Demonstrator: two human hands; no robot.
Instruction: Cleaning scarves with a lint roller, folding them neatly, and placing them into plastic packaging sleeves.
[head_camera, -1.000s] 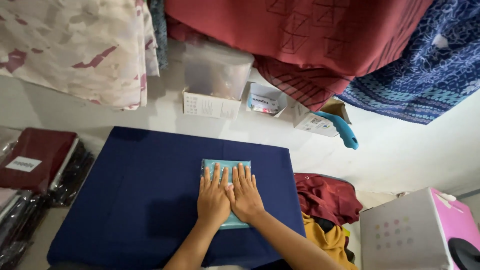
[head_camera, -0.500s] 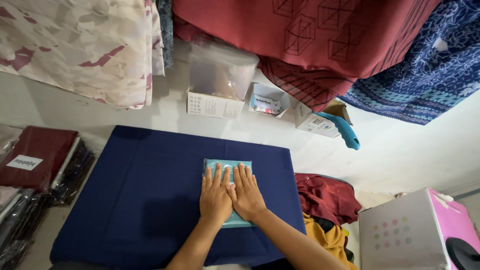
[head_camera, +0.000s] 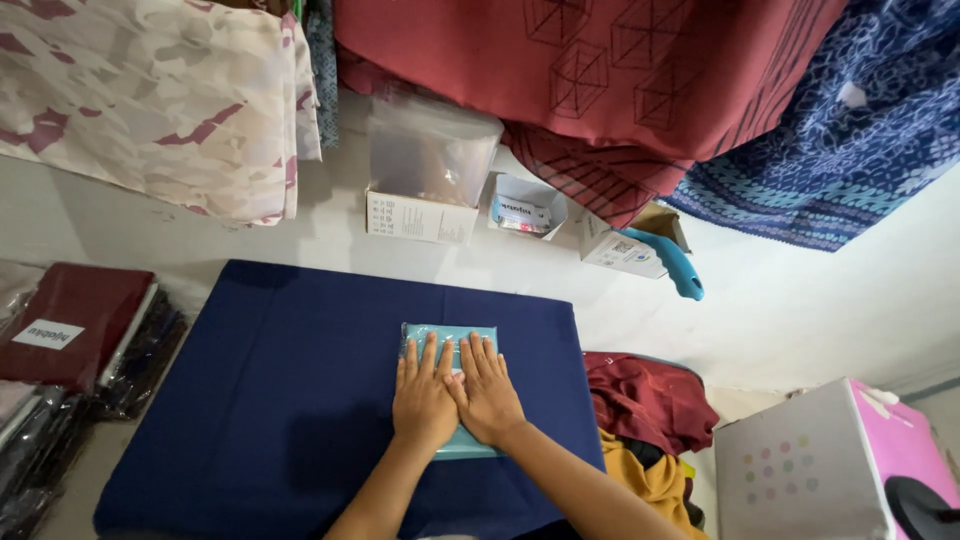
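A flat teal folded packet (head_camera: 447, 336) lies on a dark blue cloth (head_camera: 270, 400) that covers the work surface. My left hand (head_camera: 422, 400) and my right hand (head_camera: 488, 393) rest flat on top of the packet, side by side, thumbs touching, fingers spread and pointing away from me. Both palms press down and hide most of the packet. Only its far edge and a strip near my wrists show.
Packed maroon garments (head_camera: 70, 325) are stacked at the left. Maroon and yellow cloth (head_camera: 645, 400) is heaped at the right, beside a white and pink box (head_camera: 830, 465). Small boxes (head_camera: 420, 215) and a clear tub stand against the wall. Patterned fabrics (head_camera: 600, 80) hang above.
The view has shifted slightly. Both hands stay flat on the teal packet in the same place.
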